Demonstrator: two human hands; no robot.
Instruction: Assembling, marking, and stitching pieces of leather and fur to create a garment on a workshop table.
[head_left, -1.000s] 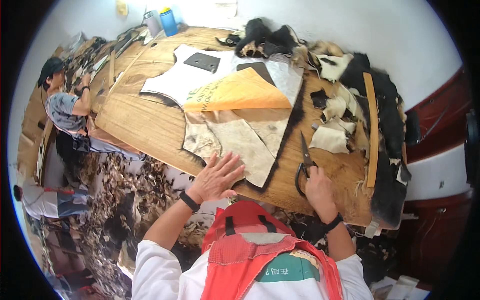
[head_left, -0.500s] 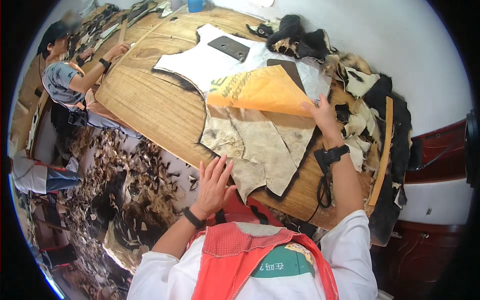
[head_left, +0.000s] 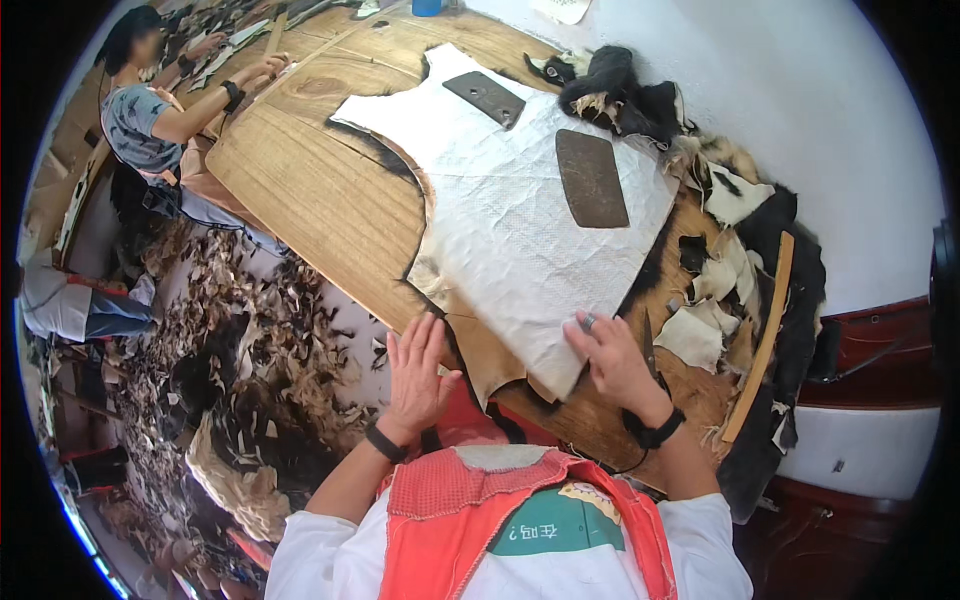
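A white woven sheet cut to a garment-like outline covers most of a pale hide with dark fur edges. My right hand has its fingers closed at the sheet's lower right edge; the thumb is hidden. My left hand rests open, fingers stretched out, by the table's near edge, just left of the hide and holding nothing. On the sheet lie two dark flat plates, a smaller one with holes and a larger one.
Fur scraps heap along the wall side of the wooden table. At right lies a wooden strip beside pale hide pieces. Many offcuts litter the floor at left. Another person works across the table.
My right hand has come down and nearer, bringing the folded-back sheet over the hide. The sheet's orange underside is out of sight and the larger plate is fully uncovered. My left hand stays open.
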